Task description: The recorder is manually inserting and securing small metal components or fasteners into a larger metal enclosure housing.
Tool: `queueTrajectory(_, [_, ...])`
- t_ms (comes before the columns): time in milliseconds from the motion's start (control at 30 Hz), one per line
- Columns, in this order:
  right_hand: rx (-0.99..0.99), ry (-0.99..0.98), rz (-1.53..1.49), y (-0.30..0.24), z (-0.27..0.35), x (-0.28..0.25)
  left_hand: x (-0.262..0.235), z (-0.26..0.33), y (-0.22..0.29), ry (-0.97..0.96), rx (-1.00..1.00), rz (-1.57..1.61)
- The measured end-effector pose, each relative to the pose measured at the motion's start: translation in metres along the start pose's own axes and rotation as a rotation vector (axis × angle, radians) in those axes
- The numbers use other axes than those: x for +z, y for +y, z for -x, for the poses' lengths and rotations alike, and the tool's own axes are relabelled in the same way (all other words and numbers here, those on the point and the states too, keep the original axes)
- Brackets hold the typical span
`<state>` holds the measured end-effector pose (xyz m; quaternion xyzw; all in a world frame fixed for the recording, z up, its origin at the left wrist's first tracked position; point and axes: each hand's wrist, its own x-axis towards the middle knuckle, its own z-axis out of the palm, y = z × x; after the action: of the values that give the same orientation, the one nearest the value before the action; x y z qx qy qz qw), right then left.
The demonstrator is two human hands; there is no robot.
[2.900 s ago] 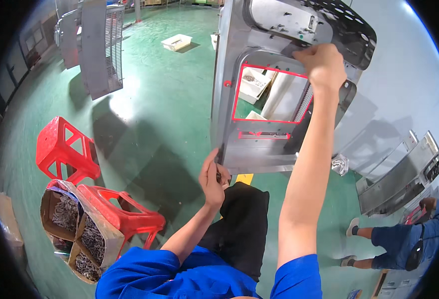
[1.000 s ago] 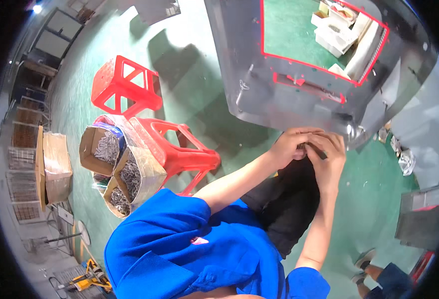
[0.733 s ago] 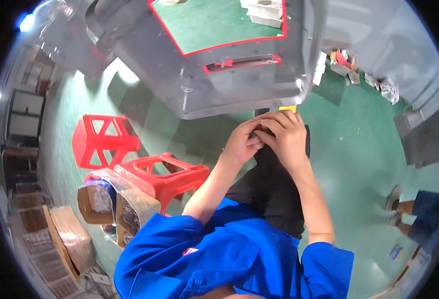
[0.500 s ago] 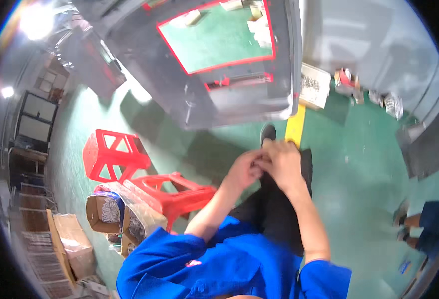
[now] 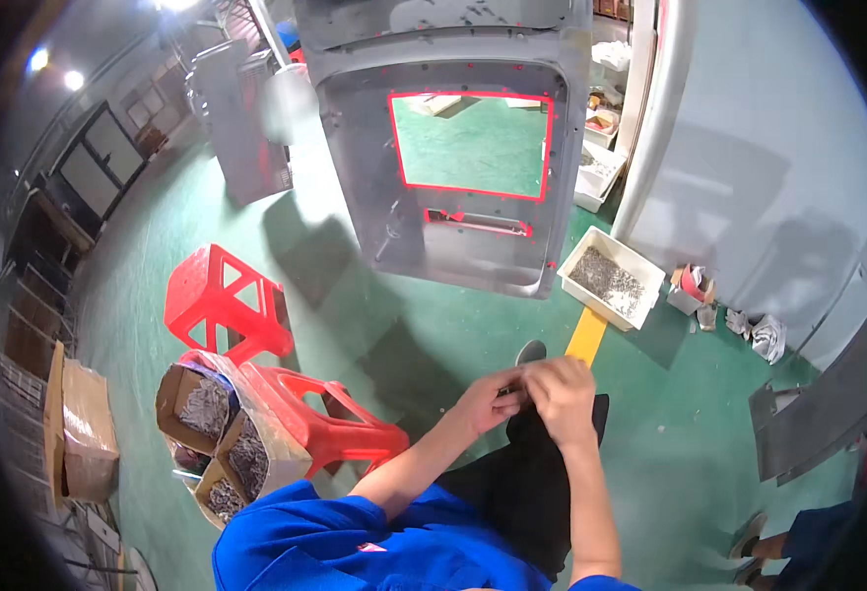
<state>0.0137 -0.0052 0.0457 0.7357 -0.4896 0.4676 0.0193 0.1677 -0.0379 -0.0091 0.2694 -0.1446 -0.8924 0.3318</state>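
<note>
My left hand [image 5: 490,402] and my right hand [image 5: 564,402] meet in front of my body, above my dark trousers. The fingers of both are curled and pinched close together. A small dark bit shows at the left fingertips, too little to name; what the right fingers hold is hidden. Beyond my hands stands a large grey moulded panel [image 5: 473,261], with a rectangular opening edged in red and a narrow red-marked slot below it. Neither hand touches the panel.
Left are two red plastic stools [image 5: 192,295] and open cardboard boxes [image 5: 300,461] of small metal parts. A white bin [image 5: 640,258] of small parts sits right of the panel, near a yellow floor stripe [image 5: 586,337]. Another person's legs [image 5: 773,547] show at lower right.
The view has shifted, so the panel appears more upright and more of the white bin shows. My hands remain together, fingers curled, lower in the picture.
</note>
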Motion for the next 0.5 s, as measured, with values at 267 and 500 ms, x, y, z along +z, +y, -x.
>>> queueTrajectory(267, [0.304, 0.33, -0.432, 0.03, -0.151, -0.011, -0.008, 0.004, 0.038, 0.096, 0.285, -0.227])
queueTrajectory(500, [0.214, 0.444, -0.423, 0.038, -0.238, 0.017, -0.02, -0.004, 0.054, 0.251, 0.464, -0.539])
